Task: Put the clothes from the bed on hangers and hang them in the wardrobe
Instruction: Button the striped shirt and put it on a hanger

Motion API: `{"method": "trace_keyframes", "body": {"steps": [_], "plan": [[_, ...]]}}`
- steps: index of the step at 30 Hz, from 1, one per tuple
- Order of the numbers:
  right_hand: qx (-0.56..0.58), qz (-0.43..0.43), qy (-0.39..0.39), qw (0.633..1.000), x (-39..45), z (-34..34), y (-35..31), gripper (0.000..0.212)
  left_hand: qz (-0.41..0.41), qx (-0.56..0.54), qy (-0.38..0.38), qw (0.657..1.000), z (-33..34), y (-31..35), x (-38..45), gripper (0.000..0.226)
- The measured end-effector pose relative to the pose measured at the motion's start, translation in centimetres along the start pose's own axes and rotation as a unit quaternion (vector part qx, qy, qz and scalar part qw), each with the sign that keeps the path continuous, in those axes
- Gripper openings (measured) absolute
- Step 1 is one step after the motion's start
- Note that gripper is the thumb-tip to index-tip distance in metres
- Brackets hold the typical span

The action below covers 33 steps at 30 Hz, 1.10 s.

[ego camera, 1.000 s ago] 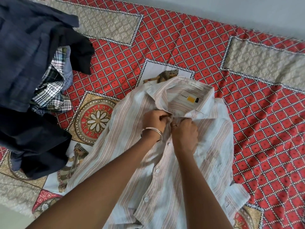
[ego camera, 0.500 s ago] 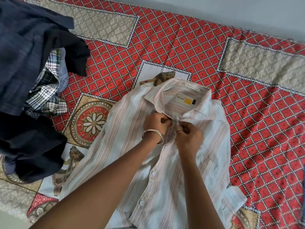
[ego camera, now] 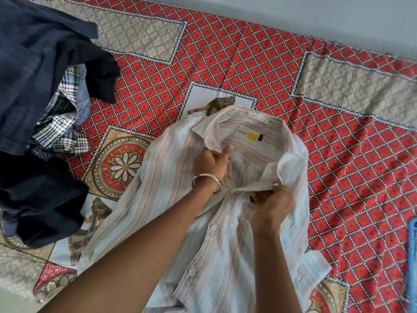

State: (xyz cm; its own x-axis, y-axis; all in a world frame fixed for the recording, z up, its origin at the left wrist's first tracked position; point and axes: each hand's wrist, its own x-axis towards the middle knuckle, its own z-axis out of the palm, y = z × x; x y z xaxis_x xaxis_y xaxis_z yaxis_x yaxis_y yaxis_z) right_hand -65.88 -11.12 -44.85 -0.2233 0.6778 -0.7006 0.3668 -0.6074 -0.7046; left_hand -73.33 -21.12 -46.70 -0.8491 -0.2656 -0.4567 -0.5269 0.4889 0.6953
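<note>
Your right hand [ego camera: 272,205] is nearest you, fingers curled and pinching the right edge of the shirt [ego camera: 228,240] front just below the collar. Your left hand [ego camera: 211,164], with a bangle [ego camera: 207,182] at the wrist, sits just beyond and to the left of it, gripping the left collar point, thumb and fingers closed on the cloth. Between the two hands the neck opening is pulled apart. The shirt lies flat on the bed [ego camera: 248,71] under both hands, its long axis running from you outward, collar pointing away from you, hem toward you, buttons facing up. Well off to the left of your left hand is a heap of dark clothes [ego camera: 29,86] with a checked shirt [ego camera: 56,125] tucked in it. At the far right edge, beyond your right hand, a blue thing [ego camera: 413,245] shows only partly.
</note>
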Motion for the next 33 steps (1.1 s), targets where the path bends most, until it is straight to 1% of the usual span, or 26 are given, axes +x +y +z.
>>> {"method": "trace_keyframes", "body": {"steps": [1,2,3,4,5,6,7,8,10,12,13,15,17,18,19,20,21,22,23,24,25,26,28,29,31,33], "plan": [[-0.021,-0.007,-0.014,1.000,0.0,0.0,-0.1,0.015,-0.026,-0.011,0.012,1.000,-0.3,0.5,0.0,0.046],[-0.067,-0.041,-0.034,0.996,0.1,0.3,-0.1,0.022,-0.047,-0.021,0.025,0.998,-0.4,0.7,0.4,0.048],[-0.136,-0.091,-0.051,0.985,0.1,0.7,-0.1,0.041,-0.063,-0.031,0.037,0.997,-0.7,0.9,0.9,0.046],[-0.222,-0.143,-0.059,0.963,0.3,1.3,-0.3,0.061,-0.073,-0.037,0.048,0.996,-1.1,1.0,1.4,0.042],[-0.307,-0.189,-0.052,0.931,0.5,1.9,-0.6,0.072,-0.074,-0.037,0.060,0.995,-1.6,1.2,1.8,0.039],[-0.384,-0.223,-0.038,0.895,0.9,2.5,-1.0,0.068,-0.066,-0.038,0.072,0.994,-2.0,1.3,2.3,0.038],[-0.431,-0.231,-0.024,0.872,1.0,3.0,-1.8,0.052,-0.054,-0.035,0.080,0.995,-2.6,1.6,2.6,0.040],[-0.442,-0.224,-0.007,0.869,1.2,3.3,-2.8,0.034,-0.033,-0.029,0.089,0.995,-3.3,2.1,2.8,0.042],[-0.384,-0.227,0.025,0.895,1.9,3.2,-4.2,0.019,0.022,-0.056,0.100,0.993,-5.2,3.0,3.2,0.044],[-0.227,-0.293,0.033,0.928,1.5,2.4,-5.3,0.016,0.087,-0.144,0.108,0.980,-7.2,3.7,3.4,0.044],[-0.172,-0.336,0.020,0.926,1.0,2.0,-5.9,0.014,0.132,-0.167,0.103,0.972,-8.2,4.1,3.5,0.042],[-0.166,-0.366,-0.092,0.911,0.5,0.8,-6.0,0.008,0.197,-0.147,0.040,0.968,-9.4,3.7,3.8,0.029],[-0.226,-0.284,-0.249,0.898,0.7,-0.8,-5.1,0.023,0.166,-0.085,-0.053,0.981,-10.1,2.1,4.5,0.033],[-0.246,-0.264,-0.272,0.892,1.2,-1.7,-4.8,0.032,0.135,-0.061,-0.071,0.986,-10.6,1.3,5.1,0.046],[-0.229,-0.252,-0.246,0.907,2.1,-2.4,-4.6,0.036,0.100,-0.079,-0.062,0.990,-11.0,0.6,5.6,0.055],[-0.204,-0.251,-0.174,0.930,3.1,-2.9,-4.6,0.035,0.065,-0.138,-0.031,0.988,-11.4,-0.1,6.6,0.049],[-0.214,-0.262,-0.083,0.937,4.3,-3.4,-4.7,0.033,0.036,-0.204,0.006,0.978,-11.7,-0.7,7.4,0.037],[-0.273,-0.278,-0.015,0.921,5.4,-3.7,-4.8,0.036,0.027,-0.204,0.048,0.977,-12.1,-1.3,8.1,0.028],[-0.351,-0.280,0.016,0.893,6.0,-3.7,-4.9,0.047,0.039,-0.127,0.084,0.988,-12.4,-1.9,9.0,0.031],[-0.420,-0.262,0.016,0.869,6.8,-3.6,-4.6,0.058,0.056,-0.017,0.079,0.995,-12.7,-2.5,9.6,0.038],[-0.464,-0.241,-0.002,0.852,7.3,-3.4,-4.2,0.065,0.072,0.076,0.043,0.994,-12.7,-3.1,10.1,0.040],[-0.494,-0.217,-0.018,0.842,7.5,-3.2,-3.9,0.062,0.093,0.134,-0.006,0.987,-12.4,-3.2,10.0,0.036],[-0.487,-0.192,-0.048,0.851,7.8,-2.8,-3.8,0.035,0.115,0.199,-0.062,0.971,-11.5,-2.7,9.1,0.032],[-0.444,-0.182,-0.075,0.874,8.1,-2.8,-3.9,0.023,0.113,0.192,-0.072,0.972,-10.9,-2.4,8.7,0.035],[-0.336,-0.177,-0.139,0.914,7.4,-3.2,-4.7,0.014,0.090,0.072,-0.090,0.989,-10.4,-1.8,8.0,0.029],[-0.286,-0.190,-0.202,0.917,6.2,-4.0,-6.2,0.019,0.066,-0.060,-0.092,0.992,-11.1,-1.3,7.6,0.014]]}}
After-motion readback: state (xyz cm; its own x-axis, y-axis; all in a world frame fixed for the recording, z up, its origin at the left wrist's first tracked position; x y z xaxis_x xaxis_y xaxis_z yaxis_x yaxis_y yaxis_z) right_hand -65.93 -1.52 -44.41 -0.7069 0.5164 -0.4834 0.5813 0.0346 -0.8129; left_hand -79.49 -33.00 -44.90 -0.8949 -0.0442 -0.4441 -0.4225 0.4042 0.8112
